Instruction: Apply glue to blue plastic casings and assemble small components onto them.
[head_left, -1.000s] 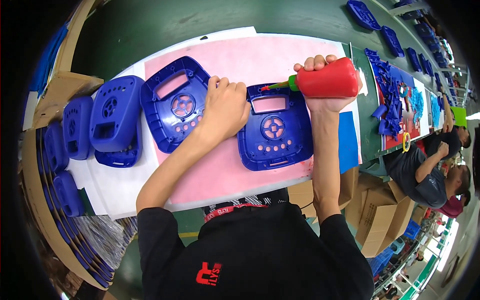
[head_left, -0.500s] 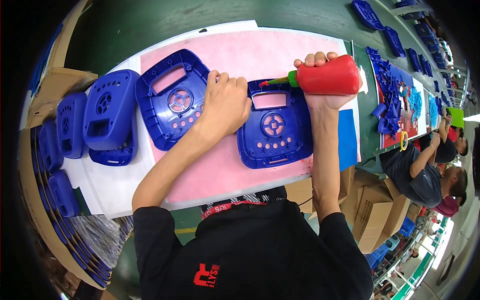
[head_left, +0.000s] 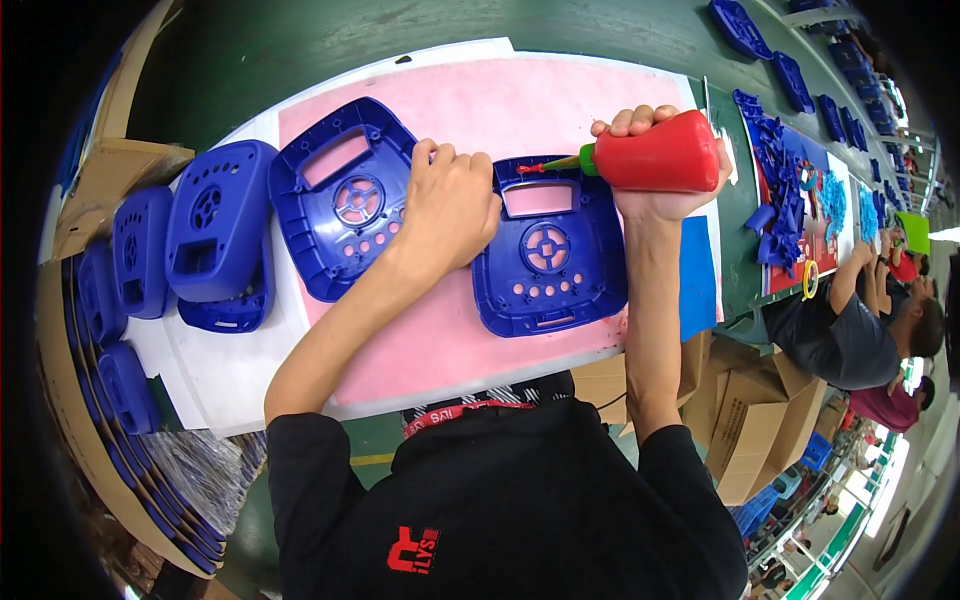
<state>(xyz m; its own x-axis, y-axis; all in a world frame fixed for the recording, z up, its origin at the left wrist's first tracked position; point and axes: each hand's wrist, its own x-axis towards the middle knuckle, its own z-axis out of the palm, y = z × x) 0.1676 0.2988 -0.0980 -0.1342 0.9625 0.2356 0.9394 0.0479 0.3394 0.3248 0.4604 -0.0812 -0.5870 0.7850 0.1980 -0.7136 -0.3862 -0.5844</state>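
Note:
My right hand [head_left: 650,185] is wrapped round a red squeeze bottle [head_left: 660,152] with a green collar. Its thin nozzle points left over the top rim of a blue plastic housing [head_left: 547,290], and a bit of red shows at the tip. That housing lies hollow side up on the pink sheet [head_left: 460,100]. My left hand [head_left: 455,205] is closed, knuckles up, between this housing and a second blue housing [head_left: 340,240] tilted to its left. What its curled fingers hold is hidden. Both housings have a window, a round grille and several small holes.
More blue housings [head_left: 220,230] stand on the left of the table. On the right are a blue sheet [head_left: 698,280], a table with blue parts [head_left: 770,180], a yellow tape ring [head_left: 810,280] and an open carton [head_left: 760,430]. Co-workers [head_left: 840,330] sit beyond.
The bottle and both hands have barely moved; red now shows a little further along the housing's top rim, near the nozzle. At the right, co-workers have shifted position.

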